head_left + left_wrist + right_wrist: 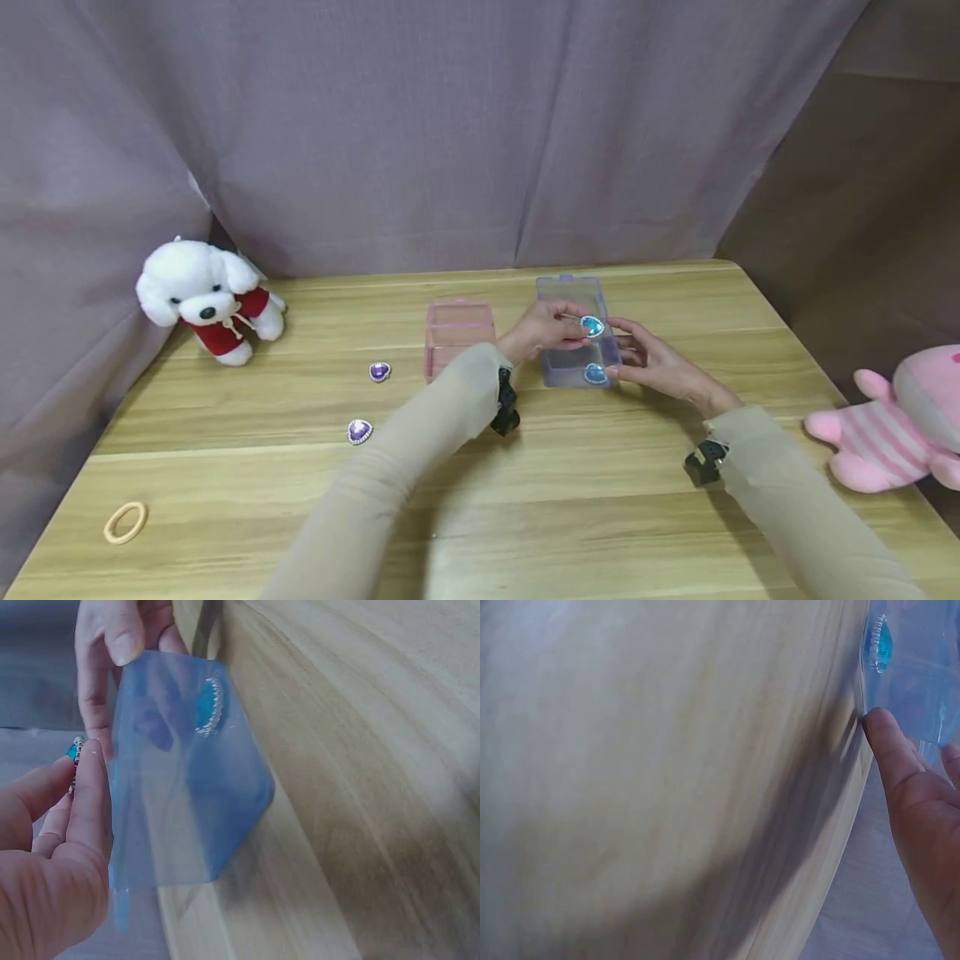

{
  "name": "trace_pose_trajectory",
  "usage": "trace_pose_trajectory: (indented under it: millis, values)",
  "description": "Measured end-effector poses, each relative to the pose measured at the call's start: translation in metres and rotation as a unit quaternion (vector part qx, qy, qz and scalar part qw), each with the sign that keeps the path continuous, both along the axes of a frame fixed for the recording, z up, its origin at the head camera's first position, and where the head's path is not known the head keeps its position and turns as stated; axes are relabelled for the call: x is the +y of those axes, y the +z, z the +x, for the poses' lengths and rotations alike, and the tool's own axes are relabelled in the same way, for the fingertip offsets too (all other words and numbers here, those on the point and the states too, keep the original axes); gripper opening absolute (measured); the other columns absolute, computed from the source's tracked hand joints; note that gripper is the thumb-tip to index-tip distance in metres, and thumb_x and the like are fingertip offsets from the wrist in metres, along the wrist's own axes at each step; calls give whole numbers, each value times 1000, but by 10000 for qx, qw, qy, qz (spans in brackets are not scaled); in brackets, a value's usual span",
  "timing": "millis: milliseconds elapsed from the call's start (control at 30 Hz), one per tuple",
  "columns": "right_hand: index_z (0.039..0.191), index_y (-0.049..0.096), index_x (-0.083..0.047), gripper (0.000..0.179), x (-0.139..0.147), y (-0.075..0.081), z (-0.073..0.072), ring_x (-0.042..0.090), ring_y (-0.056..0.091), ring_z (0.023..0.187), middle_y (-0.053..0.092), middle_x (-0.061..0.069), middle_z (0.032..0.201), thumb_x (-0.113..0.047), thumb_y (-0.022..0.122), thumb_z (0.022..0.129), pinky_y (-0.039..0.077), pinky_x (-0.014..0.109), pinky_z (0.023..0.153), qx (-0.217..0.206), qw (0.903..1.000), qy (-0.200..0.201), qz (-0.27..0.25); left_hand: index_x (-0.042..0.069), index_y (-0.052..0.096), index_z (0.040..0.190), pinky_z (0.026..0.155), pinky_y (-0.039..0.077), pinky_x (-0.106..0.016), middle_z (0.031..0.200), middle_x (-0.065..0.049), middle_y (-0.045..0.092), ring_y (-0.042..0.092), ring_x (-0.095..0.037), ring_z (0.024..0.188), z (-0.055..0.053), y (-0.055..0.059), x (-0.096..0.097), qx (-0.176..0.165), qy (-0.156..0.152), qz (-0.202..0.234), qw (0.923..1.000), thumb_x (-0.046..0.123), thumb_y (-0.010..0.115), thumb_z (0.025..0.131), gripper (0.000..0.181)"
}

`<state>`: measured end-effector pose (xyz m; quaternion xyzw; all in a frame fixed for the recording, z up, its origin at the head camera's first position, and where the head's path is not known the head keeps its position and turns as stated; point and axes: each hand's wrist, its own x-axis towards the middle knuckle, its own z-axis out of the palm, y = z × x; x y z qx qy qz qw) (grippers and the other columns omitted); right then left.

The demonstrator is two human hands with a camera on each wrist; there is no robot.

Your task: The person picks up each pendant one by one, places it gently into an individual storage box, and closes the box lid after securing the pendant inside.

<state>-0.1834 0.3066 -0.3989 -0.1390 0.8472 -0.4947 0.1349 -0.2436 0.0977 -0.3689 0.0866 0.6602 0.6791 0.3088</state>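
Note:
Between the thumb and fingers of my left hand (551, 327) is a blue heart-shaped gem (592, 326) with a pale beaded rim, held above a clear blue plastic box (558, 375). The box lies with its lid (567, 289) open toward the back. Inside its front right corner sits a second blue heart gem (596, 374), also seen through the wall in the left wrist view. My right hand (660, 362) holds the box at its right side, thumb at the front corner and fingers farther back along the edge.
Left of the blue box stands a clear pink box (459, 313), partly behind my left forearm. Two purple heart gems, one nearer the back (379, 372) and one nearer me (360, 431), lie farther left. A wooden ring (125, 523), white plush dog (217, 296) and pink plush toy (885, 446) are around.

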Motion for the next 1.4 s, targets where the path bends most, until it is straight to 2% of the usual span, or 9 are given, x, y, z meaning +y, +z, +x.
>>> trace_pose_trajectory:
  millis: [100, 267, 633, 833, 900, 1067, 1200, 1300, 1400]
  values:
    - [148, 14, -4, 78, -1, -1, 0, 49, 38, 127, 35, 36, 139, -7, 64, 88, 31, 60, 105, 32, 9999, 54, -87, -7, 58, 117, 91, 52, -40, 111, -28, 63, 64, -35, 101, 2, -3, 3, 59, 39, -72, 9999, -11, 58, 86, 31]
    - [148, 14, -4, 78, -2, -2, 0, 49, 38, 127, 35, 36, 139, -7, 64, 88, 30, 59, 105, 20, 10000, 46, -82, -10, 62, 110, 86, 54, -40, 103, -27, 66, 67, -35, 95, 5, -6, 8, 293, 165, -243, 9991, -13, 61, 83, 28]
    - [149, 13, -5, 78, -1, -1, 2, 47, 39, 127, 35, 34, 140, -10, 63, 90, 32, 59, 104, 6, 10000, 46, 34, -13, 62, 107, 82, 55, -39, 99, -28, 66, 67, -36, 92, 10, -2, 14, 649, 254, -732, 9949, -17, 63, 79, 29]
    - [149, 13, -6, 77, 0, -1, 2, 46, 40, 127, 37, 34, 139, -10, 63, 90, 39, 45, 104, 13, 10000, 52, 37, -12, 63, 107, 80, 56, -37, 95, -27, 67, 68, -36, 89, 13, 0, 19, 941, 307, -1142, 9885, -17, 64, 77, 31]
    - [149, 13, -6, 77, 0, -1, 2, 46, 40, 127, 37, 33, 139, -10, 63, 90, 39, 46, 104, 5, 10000, 45, 52, -11, 64, 107, 79, 57, -36, 94, -25, 68, 68, -34, 87, 12, 0, 21, 1018, 293, -1338, 9853, -17, 66, 76, 32]
    - [149, 13, -7, 77, 0, -1, 2, 47, 39, 128, 36, 34, 139, -10, 62, 90, 32, 58, 104, 11, 10000, 34, 47, -5, 68, 104, 71, 58, -29, 90, -17, 71, 70, -25, 80, 8, 0, 25, 1219, 201, -1986, 9723, -12, 70, 74, 30]
    - [149, 13, -6, 77, 0, -2, 1, 47, 39, 128, 36, 34, 140, -10, 62, 90, 33, 56, 104, 14, 10000, 42, 35, 1, 71, 102, 61, 56, -18, 89, -10, 72, 69, -17, 74, 7, 0, 26, 1584, 76, -2531, 9544, -7, 73, 74, 29]
    - [149, 13, -6, 77, 0, -2, 1, 46, 40, 127, 36, 34, 140, -10, 63, 90, 38, 44, 104, 2, 10000, 44, 31, 5, 71, 103, 58, 51, -12, 93, -6, 73, 68, -13, 73, 8, 1, 27, 1927, 4, -2901, 9374, -2, 75, 74, 30]
    - [148, 13, -6, 77, 0, -2, 1, 46, 41, 127, 37, 34, 139, -10, 63, 90, 42, 25, 99, 5, 10000, 39, -7, 9, 72, 104, 64, 49, -11, 98, -1, 73, 65, -9, 78, 10, 1, 28, 2240, -93, -3246, 9189, 3, 76, 75, 30]
